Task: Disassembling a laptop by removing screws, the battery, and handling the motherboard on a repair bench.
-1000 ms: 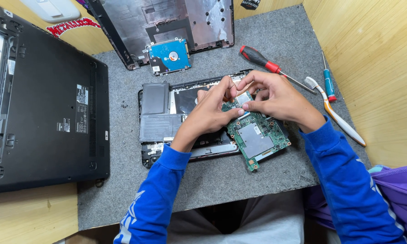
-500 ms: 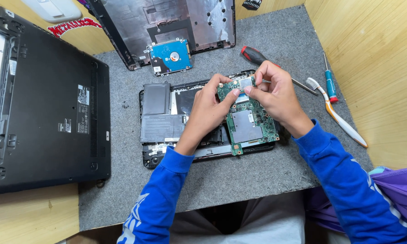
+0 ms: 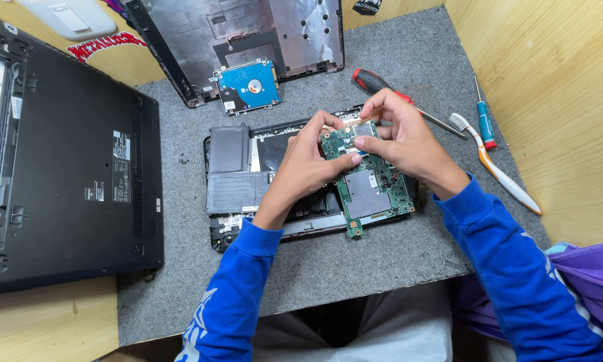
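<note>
Both hands hold a green circuit board lifted over an opened small laptop chassis on a grey felt mat. My left hand pinches the board's upper left edge. My right hand grips its top right, fingers curled around a small silver part at the board's top. The board tilts, its lower end close to the chassis. Both arms wear blue sleeves.
A large black laptop lies upside down at left. A removed bottom cover with a blue hard drive lies at the back. A red-handled screwdriver, a toothbrush and a small blue screwdriver lie at right, near wooden walls.
The circuit board has been lifted and drawn up and left off the chassis. Both hands rose with it and shifted their grip toward its top edge.
</note>
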